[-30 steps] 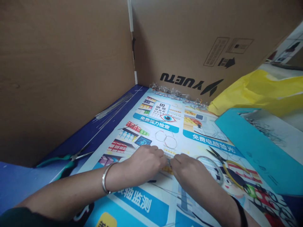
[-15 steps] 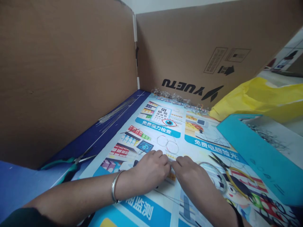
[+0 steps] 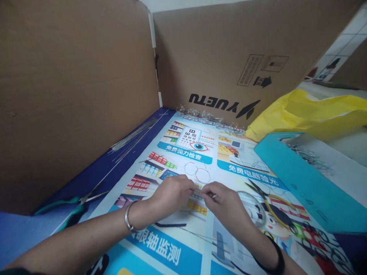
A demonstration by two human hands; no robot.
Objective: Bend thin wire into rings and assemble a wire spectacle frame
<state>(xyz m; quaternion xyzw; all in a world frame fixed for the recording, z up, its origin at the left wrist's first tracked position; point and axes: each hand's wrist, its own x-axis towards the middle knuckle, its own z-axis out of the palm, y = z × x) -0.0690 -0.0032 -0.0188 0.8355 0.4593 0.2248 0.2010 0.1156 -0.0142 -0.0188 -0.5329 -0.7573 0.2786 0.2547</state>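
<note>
Close together over the printed sheet [image 3: 183, 149], both my hands are closed in a pinch. My left hand [image 3: 174, 193] and my right hand [image 3: 219, 196] grip what looks like a thin wire [image 3: 197, 190], with only a short stretch showing between the fingertips. Just beyond the fingers is a thin wire shape with two round loops [image 3: 203, 175], apparently lying on the sheet. A silver bangle circles my left wrist and a black band my right.
Teal-handled pliers [image 3: 82, 202] lie at left near loose straight wires [image 3: 133, 133]. Yellow-handled cutters [image 3: 275, 208], a wire coil [image 3: 262, 214] and several dark rings [image 3: 329, 244] are at right. A blue box [image 3: 301, 183] holds wire pieces. Cardboard walls [image 3: 86, 76] enclose the back and left.
My hands have moved slightly left and away from me, with the right hand turned so its finger pinch shows more. The whole view has shifted a little.
</note>
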